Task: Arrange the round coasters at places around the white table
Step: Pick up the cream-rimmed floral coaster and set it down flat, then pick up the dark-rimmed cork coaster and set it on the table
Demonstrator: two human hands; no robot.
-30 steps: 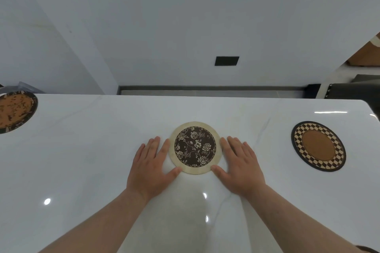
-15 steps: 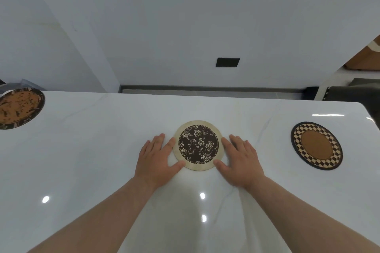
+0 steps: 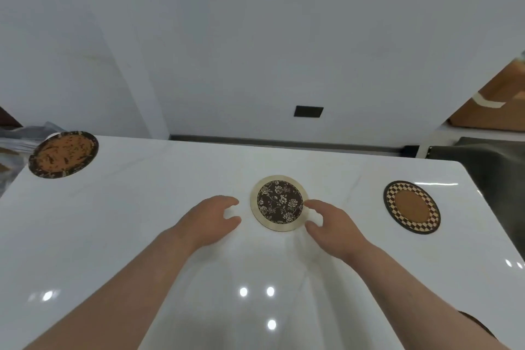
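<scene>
A round coaster with a dark floral centre and pale rim [image 3: 279,202] lies flat in the middle of the white table [image 3: 142,207]. My left hand [image 3: 208,220] hovers just left of it, fingers curled and apart, holding nothing. My right hand [image 3: 331,226] is at the coaster's right edge, fingertips near or over its rim, loosely curled and empty. A checkered-rim coaster with a brown centre [image 3: 411,206] lies at the right. A brown speckled coaster with a dark rim [image 3: 64,153] sits at the far left corner.
The table's far edge faces a white wall with a dark socket plate [image 3: 308,111]. A dark chair or cushion [image 3: 488,162] stands beyond the right edge, with a cardboard box [image 3: 494,105] behind it. Crumpled grey material [image 3: 17,139] lies off the left corner.
Both hands have lifted off the table and pulled back from the floral coaster's sides, fingers curling. The coaster stays flat where it was. The view has shifted slightly.
</scene>
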